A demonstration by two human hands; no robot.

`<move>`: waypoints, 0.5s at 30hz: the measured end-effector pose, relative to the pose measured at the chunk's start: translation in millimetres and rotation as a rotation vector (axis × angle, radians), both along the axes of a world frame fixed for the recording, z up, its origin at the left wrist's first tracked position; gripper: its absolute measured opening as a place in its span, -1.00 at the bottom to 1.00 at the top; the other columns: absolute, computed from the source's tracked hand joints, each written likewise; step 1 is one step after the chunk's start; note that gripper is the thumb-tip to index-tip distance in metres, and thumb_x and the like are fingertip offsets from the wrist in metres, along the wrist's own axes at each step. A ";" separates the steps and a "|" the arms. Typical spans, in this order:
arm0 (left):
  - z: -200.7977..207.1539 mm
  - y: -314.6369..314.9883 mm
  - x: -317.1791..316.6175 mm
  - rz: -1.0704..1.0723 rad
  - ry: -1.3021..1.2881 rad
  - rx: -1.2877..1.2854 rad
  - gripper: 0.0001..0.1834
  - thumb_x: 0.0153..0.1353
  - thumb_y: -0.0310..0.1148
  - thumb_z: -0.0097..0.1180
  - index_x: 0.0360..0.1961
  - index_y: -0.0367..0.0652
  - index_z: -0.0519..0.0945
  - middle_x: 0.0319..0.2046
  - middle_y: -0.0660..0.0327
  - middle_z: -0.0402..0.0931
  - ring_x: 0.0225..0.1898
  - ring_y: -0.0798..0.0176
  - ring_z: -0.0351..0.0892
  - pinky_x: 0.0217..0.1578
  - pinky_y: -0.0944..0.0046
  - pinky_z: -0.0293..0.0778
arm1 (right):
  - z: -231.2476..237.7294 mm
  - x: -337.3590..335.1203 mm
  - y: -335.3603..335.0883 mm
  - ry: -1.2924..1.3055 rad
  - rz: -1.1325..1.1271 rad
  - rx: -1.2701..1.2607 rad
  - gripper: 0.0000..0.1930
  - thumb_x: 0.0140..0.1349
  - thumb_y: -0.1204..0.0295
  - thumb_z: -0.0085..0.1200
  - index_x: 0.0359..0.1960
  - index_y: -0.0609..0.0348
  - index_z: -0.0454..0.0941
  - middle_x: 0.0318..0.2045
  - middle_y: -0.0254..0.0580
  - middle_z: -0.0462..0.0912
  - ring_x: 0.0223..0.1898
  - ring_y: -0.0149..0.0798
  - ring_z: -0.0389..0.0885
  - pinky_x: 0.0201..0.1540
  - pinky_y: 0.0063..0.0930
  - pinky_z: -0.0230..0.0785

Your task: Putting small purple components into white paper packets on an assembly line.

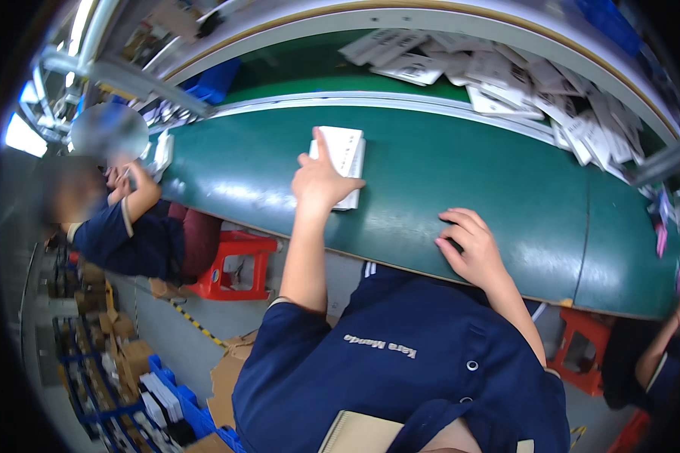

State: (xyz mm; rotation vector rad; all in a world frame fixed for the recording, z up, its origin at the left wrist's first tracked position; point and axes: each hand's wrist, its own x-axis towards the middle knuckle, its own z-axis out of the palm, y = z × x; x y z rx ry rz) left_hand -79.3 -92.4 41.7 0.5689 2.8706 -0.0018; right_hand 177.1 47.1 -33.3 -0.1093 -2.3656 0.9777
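Observation:
My left hand (323,181) rests over a small stack of flat white packets with dark print (347,147) on the green worktable. Its index finger stretches along the top, and the thumb points out past the stack's right edge. The fingers are spread, and the palm covers the lower left part of the stack. To the right, near the table's front edge, my right hand (472,249) hovers at or just above the surface. Those fingers are loosely bent and apart, with nothing in them.
A heap of similar white packets (499,72) lies along a ledge behind the green table (423,158). A blue bin (215,79) stands at back left. A co-worker (132,234) sits left by a red stool (242,264); another person's arm (661,347) shows at right.

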 end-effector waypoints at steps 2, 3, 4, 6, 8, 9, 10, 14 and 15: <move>-6.7 1.5 -9.4 -0.045 0.008 0.022 0.43 -0.25 0.06 0.49 0.56 0.05 -0.20 0.12 -0.21 0.36 -0.03 -0.19 0.63 -0.02 0.04 0.58 | -2.4 3.2 1.1 -0.002 -0.001 0.020 -0.86 0.08 0.48 0.30 -0.40 0.19 0.57 -0.06 -0.11 0.65 0.06 0.03 0.58 0.08 -0.14 0.45; -5.6 0.9 -10.8 -0.068 0.013 0.027 0.41 -0.26 0.03 0.48 0.56 0.05 -0.17 0.11 -0.20 0.36 -0.04 -0.19 0.63 -0.02 0.05 0.58 | -1.7 5.4 1.1 -0.020 -0.028 0.040 -0.86 0.07 0.48 0.30 -0.40 0.20 0.58 -0.07 -0.10 0.65 0.04 0.03 0.58 0.06 -0.14 0.44; -3.8 -1.0 -10.7 -0.072 0.014 0.028 0.37 -0.25 -0.03 0.45 0.56 0.05 -0.14 0.10 -0.18 0.37 -0.04 -0.19 0.63 -0.02 0.05 0.59 | -0.1 5.1 0.0 -0.010 -0.024 0.058 -0.86 0.07 0.48 0.30 -0.39 0.21 0.58 -0.09 -0.10 0.66 0.04 0.03 0.58 0.06 -0.13 0.44; -0.4 -6.2 -11.5 -0.082 0.011 0.016 0.36 -0.25 -0.04 0.45 0.56 0.05 -0.14 0.09 -0.18 0.38 -0.05 -0.18 0.63 -0.02 0.05 0.59 | 2.1 3.8 -1.7 -0.004 -0.003 0.080 -0.86 0.07 0.48 0.30 -0.39 0.21 0.58 -0.10 -0.10 0.65 0.04 0.03 0.58 0.06 -0.13 0.44; -2.6 -8.7 -12.9 -0.116 -0.006 0.011 0.35 -0.24 -0.07 0.43 0.56 0.06 -0.13 0.08 -0.19 0.40 -0.05 -0.18 0.63 -0.02 0.05 0.59 | 3.4 3.0 -2.4 -0.003 0.002 0.105 -0.86 0.07 0.48 0.30 -0.39 0.21 0.58 -0.10 -0.10 0.65 0.04 0.04 0.58 0.06 -0.12 0.44; -1.1 -8.8 -13.4 -0.106 0.001 0.012 0.35 -0.24 -0.07 0.43 0.56 0.06 -0.13 0.08 -0.19 0.40 -0.05 -0.18 0.63 -0.02 0.05 0.59 | 3.9 1.7 -2.4 -0.010 0.004 0.114 -0.86 0.06 0.49 0.30 -0.39 0.21 0.59 -0.11 -0.10 0.65 0.05 0.04 0.58 0.06 -0.12 0.44; 1.2 -8.9 -13.7 -0.114 -0.009 0.014 0.35 -0.23 -0.07 0.43 0.56 0.06 -0.14 0.07 -0.19 0.41 -0.04 -0.19 0.63 -0.03 0.05 0.60 | 4.2 0.8 -2.4 -0.017 0.004 0.123 -0.86 0.06 0.49 0.30 -0.39 0.21 0.59 -0.12 -0.11 0.65 0.05 0.04 0.58 0.06 -0.12 0.43; 5.5 -16.9 -18.3 -0.107 -0.064 0.098 0.36 -0.27 -0.06 0.46 0.55 0.02 -0.11 0.10 -0.23 0.44 0.05 -0.21 0.59 0.05 0.04 0.55 | 4.3 1.0 -3.1 -0.014 0.012 0.116 -0.87 0.05 0.50 0.31 -0.40 0.20 0.60 -0.13 -0.11 0.66 0.05 0.03 0.58 0.06 -0.12 0.44; 5.8 -18.3 -18.4 -0.127 -0.094 0.163 0.37 -0.29 -0.05 0.47 0.55 0.01 -0.09 0.11 -0.23 0.45 0.08 -0.21 0.58 0.08 0.04 0.53 | 3.0 3.6 -3.1 -0.025 0.006 0.104 -0.87 0.04 0.50 0.31 -0.40 0.20 0.60 -0.13 -0.12 0.66 0.05 0.03 0.58 0.06 -0.12 0.44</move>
